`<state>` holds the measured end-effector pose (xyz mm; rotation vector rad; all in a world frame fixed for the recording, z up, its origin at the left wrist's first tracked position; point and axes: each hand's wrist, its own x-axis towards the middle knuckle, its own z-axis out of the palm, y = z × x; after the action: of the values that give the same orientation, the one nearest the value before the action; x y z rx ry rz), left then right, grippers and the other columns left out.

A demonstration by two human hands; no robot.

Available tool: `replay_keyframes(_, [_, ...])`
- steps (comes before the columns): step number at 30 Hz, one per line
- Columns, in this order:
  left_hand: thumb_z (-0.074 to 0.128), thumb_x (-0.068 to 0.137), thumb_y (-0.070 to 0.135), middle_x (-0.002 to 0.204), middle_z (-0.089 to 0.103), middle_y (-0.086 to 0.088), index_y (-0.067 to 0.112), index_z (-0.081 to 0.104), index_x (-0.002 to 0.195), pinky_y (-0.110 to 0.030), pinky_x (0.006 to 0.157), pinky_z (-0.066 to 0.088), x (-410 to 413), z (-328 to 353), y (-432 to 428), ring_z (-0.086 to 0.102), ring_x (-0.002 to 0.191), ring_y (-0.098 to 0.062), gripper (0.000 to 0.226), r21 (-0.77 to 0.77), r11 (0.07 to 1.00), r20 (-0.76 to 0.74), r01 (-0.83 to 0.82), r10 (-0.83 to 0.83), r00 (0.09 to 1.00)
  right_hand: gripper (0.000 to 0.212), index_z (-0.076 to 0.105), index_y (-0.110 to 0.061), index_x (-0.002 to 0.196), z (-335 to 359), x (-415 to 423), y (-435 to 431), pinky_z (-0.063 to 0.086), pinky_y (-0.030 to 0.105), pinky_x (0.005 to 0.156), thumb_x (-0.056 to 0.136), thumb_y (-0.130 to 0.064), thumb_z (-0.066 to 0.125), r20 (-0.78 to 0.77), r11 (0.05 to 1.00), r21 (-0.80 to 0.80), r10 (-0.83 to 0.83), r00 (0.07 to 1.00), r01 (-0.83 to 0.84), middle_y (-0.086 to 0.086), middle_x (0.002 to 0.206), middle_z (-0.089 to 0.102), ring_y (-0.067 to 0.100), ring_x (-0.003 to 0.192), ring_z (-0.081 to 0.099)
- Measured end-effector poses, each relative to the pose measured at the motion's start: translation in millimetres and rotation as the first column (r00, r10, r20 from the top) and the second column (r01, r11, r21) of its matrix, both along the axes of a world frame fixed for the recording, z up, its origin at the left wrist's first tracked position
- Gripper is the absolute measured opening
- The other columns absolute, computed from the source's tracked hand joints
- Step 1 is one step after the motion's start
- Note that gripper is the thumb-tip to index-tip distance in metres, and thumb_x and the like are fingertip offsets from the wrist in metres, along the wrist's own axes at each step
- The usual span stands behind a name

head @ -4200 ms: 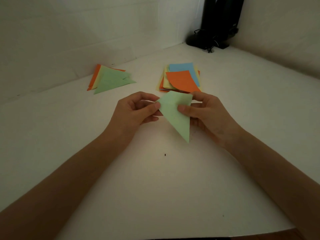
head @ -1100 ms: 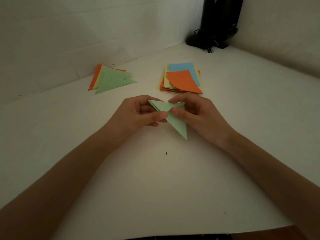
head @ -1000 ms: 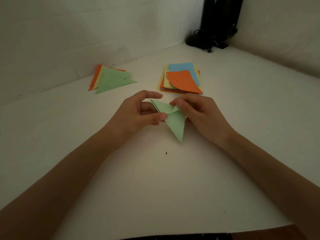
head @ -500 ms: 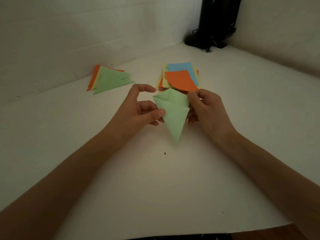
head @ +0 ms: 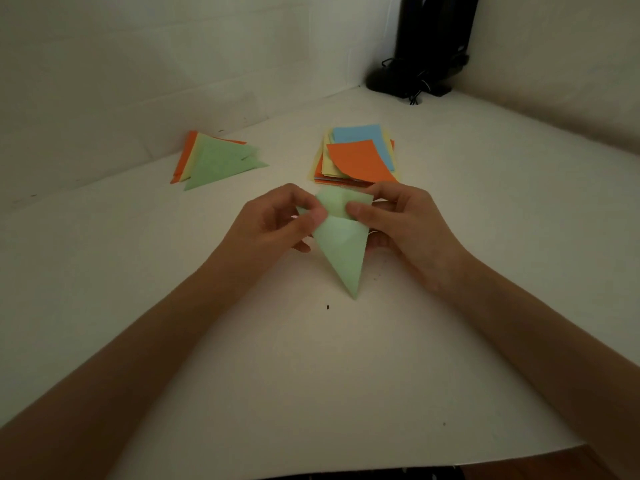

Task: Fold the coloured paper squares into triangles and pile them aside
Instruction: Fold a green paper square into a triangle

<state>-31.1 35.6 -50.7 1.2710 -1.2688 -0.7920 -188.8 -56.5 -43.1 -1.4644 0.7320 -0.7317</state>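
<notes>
A light green paper [head: 341, 249], part folded, stands on edge over the white table with its long point down. My left hand [head: 273, 221] pinches its upper left corner between thumb and fingers. My right hand [head: 403, 225] pinches the upper right edge, thumb on the front. Behind my hands lies the stack of unfolded squares [head: 356, 157], orange on top, then blue and yellow. To the far left lies the pile of folded triangles [head: 214, 161], green on top of yellow and orange.
The white table [head: 346, 375] ends in a near edge at the bottom right. White walls close the back and both sides. A black device with cables [head: 422, 71] stands in the far corner. A small dark speck [head: 327, 307] lies below the paper's point.
The green paper has been lifted from a flat fold to upright, its point swinging down. Both hands have shifted their pinch to the upper corners.
</notes>
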Motion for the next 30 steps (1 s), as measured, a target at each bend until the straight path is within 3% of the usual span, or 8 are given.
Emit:
replay_keyframes(3, [0.064, 0.081, 0.030, 0.066, 0.063, 0.010, 0.012, 0.065, 0.072, -0.020, 0.062, 0.053, -1, 1, -1, 0.058, 0.066, -0.007, 0.020, -0.007, 0.997, -0.047, -0.079, 0.078, 0.996, 0.009, 0.061, -0.012, 0.079, 0, -2, -2, 0.050, 0.027, 0.057, 0.086, -0.007, 0.063, 0.000, 0.998, 0.049, 0.038, 0.999, -0.038, 0.006, 0.075, 0.067, 0.018, 0.065, 0.060])
replay_keyframes(5, [0.073, 0.075, 0.029, 0.062, 0.062, 0.008, 0.009, 0.065, 0.066, -0.021, 0.060, 0.054, 0, 2, -1, 0.058, 0.061, -0.008, 0.023, 0.005, 0.992, -0.065, -0.128, 0.128, 0.990, 0.012, 0.061, -0.014, 0.076, 1, -3, -4, 0.048, 0.029, 0.059, 0.086, -0.008, 0.063, 0.020, 0.991, 0.112, 0.067, 0.998, -0.069, 0.005, 0.075, 0.067, 0.022, 0.067, 0.059])
replay_keyframes(8, [0.068, 0.070, 0.022, 0.061, 0.065, 0.005, 0.007, 0.060, 0.062, -0.019, 0.059, 0.052, 1, 2, -1, 0.061, 0.059, -0.007, 0.018, 0.018, 0.991, -0.113, -0.135, 0.137, 0.984, 0.012, 0.060, -0.014, 0.076, 1, -5, -8, 0.050, 0.029, 0.060, 0.086, -0.008, 0.062, 0.064, 0.984, 0.159, 0.065, 0.996, -0.075, 0.004, 0.075, 0.066, 0.023, 0.069, 0.060])
replay_keyframes(12, [0.065, 0.076, -0.003, 0.066, 0.067, 0.003, 0.010, 0.049, 0.080, -0.018, 0.058, 0.052, 2, 3, -2, 0.065, 0.062, -0.007, 0.021, 0.022, 0.996, -0.200, -0.083, 0.086, 0.976, 0.009, 0.060, -0.011, 0.079, 0, -5, -9, 0.055, 0.030, 0.061, 0.087, -0.006, 0.062, 0.054, 0.992, 0.122, 0.015, 0.998, -0.022, 0.005, 0.076, 0.068, 0.018, 0.066, 0.065])
replay_keyframes(15, [0.066, 0.075, 0.002, 0.068, 0.070, 0.004, 0.014, 0.056, 0.095, -0.021, 0.063, 0.054, 6, 1, -3, 0.067, 0.066, -0.008, 0.026, 0.053, 0.997, -0.219, -0.061, 0.071, 0.973, 0.005, 0.061, -0.008, 0.083, -1, -4, -9, 0.057, 0.030, 0.064, 0.087, -0.005, 0.062, 0.056, 0.997, 0.083, -0.008, 0.998, 0.003, 0.006, 0.077, 0.068, 0.018, 0.068, 0.065])
replay_keyframes(24, [0.068, 0.068, 0.018, 0.078, 0.072, -0.003, 0.018, 0.073, 0.075, -0.027, 0.073, 0.057, 12, -3, -5, 0.067, 0.074, -0.014, 0.009, 0.126, 0.991, -0.323, -0.051, 0.090, 0.942, 0.009, 0.061, -0.006, 0.083, 0, -3, -7, 0.051, 0.022, 0.053, 0.087, 0.002, 0.059, 0.078, 0.994, -0.104, -0.006, 0.997, 0.014, -0.001, 0.064, 0.067, 0.010, 0.060, 0.063])
replay_keyframes(30, [0.064, 0.075, 0.001, 0.070, 0.072, 0.000, 0.007, 0.065, 0.081, -0.019, 0.063, 0.054, 9, -2, -5, 0.067, 0.067, -0.009, 0.009, 0.136, 0.989, -0.320, -0.052, 0.093, 0.943, 0.008, 0.061, -0.005, 0.083, -2, -2, -6, 0.055, 0.024, 0.059, 0.087, 0.001, 0.060, 0.087, 0.995, -0.093, -0.016, 0.996, 0.024, -0.002, 0.064, 0.067, 0.010, 0.065, 0.064])
